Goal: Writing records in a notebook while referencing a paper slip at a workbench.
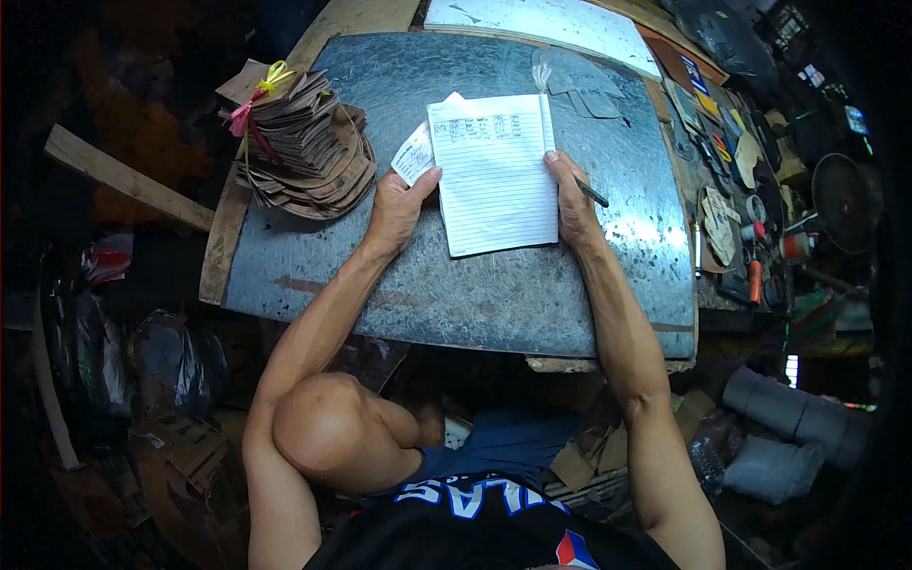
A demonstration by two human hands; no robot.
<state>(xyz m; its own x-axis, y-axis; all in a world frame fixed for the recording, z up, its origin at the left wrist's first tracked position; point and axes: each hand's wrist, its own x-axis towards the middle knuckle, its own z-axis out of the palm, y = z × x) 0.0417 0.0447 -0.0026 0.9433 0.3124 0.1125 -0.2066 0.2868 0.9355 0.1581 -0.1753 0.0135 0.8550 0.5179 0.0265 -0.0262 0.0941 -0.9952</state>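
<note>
The left hand (395, 207) grips a small paper slip (413, 155) at the left edge of a lined notepad (499, 190); the right hand (573, 202) grips the notepad's right edge and a black pen (593, 194). The notepad is over the metal-topped counter (446, 309). Left: a tied brown stack (296, 128). Beyond: grey flat pieces (591, 87); farthest, a white board (541, 24).

Table (456, 299): grey-topped, scuffed.
Stack (306, 157): brown pieces at the table's left, tied with pink and yellow ribbon (242, 117).
White board (546, 27): I see it at the far edge.
Orange-handled tool (755, 282): right side of my view.
Round disc (843, 202): dark, farther right.
Cardboard box (185, 442): lower left.
</note>
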